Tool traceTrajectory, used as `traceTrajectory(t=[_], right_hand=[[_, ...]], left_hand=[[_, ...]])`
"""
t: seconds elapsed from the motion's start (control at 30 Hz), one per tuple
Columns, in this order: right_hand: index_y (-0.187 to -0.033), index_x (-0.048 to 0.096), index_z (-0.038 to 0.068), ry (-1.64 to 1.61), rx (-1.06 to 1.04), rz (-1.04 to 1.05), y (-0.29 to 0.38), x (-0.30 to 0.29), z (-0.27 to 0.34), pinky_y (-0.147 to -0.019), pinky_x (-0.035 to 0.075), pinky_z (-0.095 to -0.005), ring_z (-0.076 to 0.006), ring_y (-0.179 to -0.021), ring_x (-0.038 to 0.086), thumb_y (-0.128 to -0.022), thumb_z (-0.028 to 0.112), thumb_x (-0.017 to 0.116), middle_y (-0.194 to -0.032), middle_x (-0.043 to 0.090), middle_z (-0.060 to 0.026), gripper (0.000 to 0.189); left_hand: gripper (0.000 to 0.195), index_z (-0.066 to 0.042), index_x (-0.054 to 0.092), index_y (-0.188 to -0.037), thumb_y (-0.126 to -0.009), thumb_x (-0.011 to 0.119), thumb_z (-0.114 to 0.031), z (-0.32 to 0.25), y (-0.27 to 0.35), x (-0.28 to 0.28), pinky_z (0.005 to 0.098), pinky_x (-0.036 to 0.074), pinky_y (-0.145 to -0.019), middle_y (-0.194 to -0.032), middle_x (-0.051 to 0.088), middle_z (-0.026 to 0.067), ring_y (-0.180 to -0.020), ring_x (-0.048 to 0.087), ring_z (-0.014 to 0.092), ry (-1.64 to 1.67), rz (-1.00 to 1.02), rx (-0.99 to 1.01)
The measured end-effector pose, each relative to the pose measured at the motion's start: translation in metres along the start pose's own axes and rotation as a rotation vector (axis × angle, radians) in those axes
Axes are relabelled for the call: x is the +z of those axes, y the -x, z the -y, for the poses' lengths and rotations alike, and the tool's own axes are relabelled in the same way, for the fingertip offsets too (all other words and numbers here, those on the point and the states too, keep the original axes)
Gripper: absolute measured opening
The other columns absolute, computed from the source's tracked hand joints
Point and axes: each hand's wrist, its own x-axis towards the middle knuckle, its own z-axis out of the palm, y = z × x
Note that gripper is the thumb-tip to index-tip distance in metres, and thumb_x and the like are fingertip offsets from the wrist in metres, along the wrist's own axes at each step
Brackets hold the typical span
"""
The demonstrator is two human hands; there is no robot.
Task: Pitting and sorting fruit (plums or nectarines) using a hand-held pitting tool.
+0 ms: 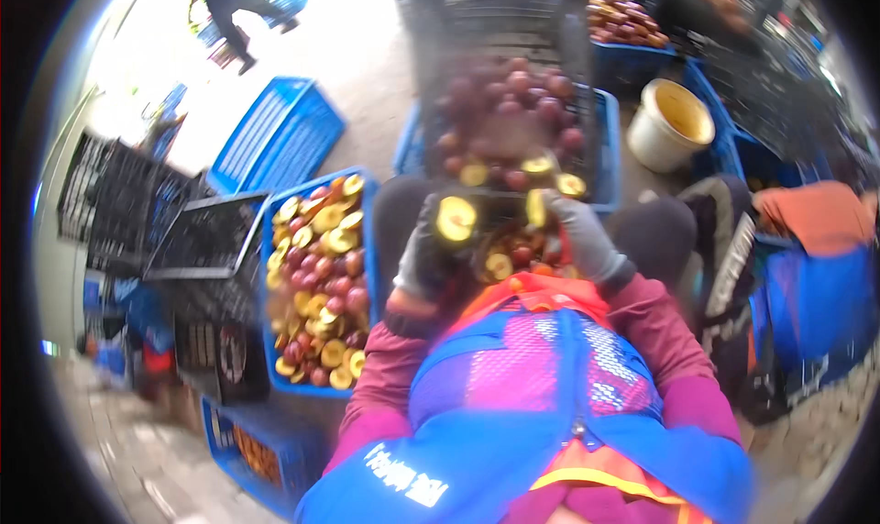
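Observation:
My left hand (430, 245), in a grey and black glove, holds a cut plum half (456, 219), its yellow face up. My right hand (588, 238), in a grey glove, has its fingers on another yellow cut piece (536, 208); a narrow red thing shows beside its palm, too blurred to name. Between and below the hands lie more plums and cut halves (499, 266), close to my lap. Just beyond the hands, a tilted black plastic crate (498, 15) holds whole purple-red plums (519, 84), with several cut halves at its near edge.
A blue crate (373, 249) of plum halves and whole plums stands at the left. Black crates (206, 276) and a blue crate (275, 135) are beyond it. A white bucket (670, 125) stands at the upper right, near a seated person's leg (729, 249). Another person (230, 8) walks far off.

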Motion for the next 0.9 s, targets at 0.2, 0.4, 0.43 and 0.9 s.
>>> traceTrajectory(t=[0.2, 0.4, 0.43, 0.9], right_hand=[[-0.106, 0.076, 0.006, 0.522, -0.201, -0.269, -0.093, -0.025, 0.007, -0.043, 0.037, -0.0267, -0.0079, -0.048, 0.054, -0.108, 0.046, 0.068, -0.079, 0.072, -0.0037, 0.041], [-0.122, 0.07, -0.003, 0.356, -0.07, -0.195, -0.073, -0.025, 0.007, -0.041, 0.035, -0.0258, -0.0089, -0.042, 0.05, -0.109, 0.046, 0.065, -0.086, 0.077, -0.0134, 0.051], [-0.124, 0.069, -0.004, 0.323, -0.051, -0.175, -0.068, -0.024, 0.004, -0.041, 0.035, -0.0255, -0.0089, -0.042, 0.05, -0.109, 0.046, 0.064, -0.087, 0.077, -0.0141, 0.052], [-0.121, 0.072, -0.003, 0.261, -0.05, -0.143, -0.02, -0.024, -0.005, -0.044, 0.04, -0.0248, -0.009, -0.046, 0.054, -0.113, 0.039, 0.059, -0.083, 0.076, -0.0096, 0.045]], left_hand=[[0.037, 0.002, 0.062, -0.136, -0.11, 0.056, -0.025, -0.048, 0.064, -0.062, 0.0374, 0.056, -0.086, -0.114, 0.071, 0.0141, -0.099, 0.069, 0.024, -0.616, -0.425, 0.287], [0.052, -0.011, 0.057, -0.15, -0.099, 0.063, -0.02, -0.042, 0.175, -0.198, 0.0347, 0.046, -0.115, -0.149, 0.063, 0.005, -0.138, 0.058, 0.02, -1.318, -0.465, -0.442], [0.054, -0.011, 0.057, -0.151, -0.098, 0.063, -0.022, -0.032, 0.2, -0.22, 0.0353, 0.045, -0.116, -0.15, 0.062, 0.0057, -0.14, 0.056, 0.021, -1.525, -0.422, -0.431], [0.036, -0.002, 0.068, -0.134, -0.101, 0.066, -0.017, 0.018, 0.29, -0.22, 0.0387, 0.058, -0.096, -0.13, 0.069, 0.0197, -0.115, 0.07, 0.034, -1.597, -0.444, -0.573]])
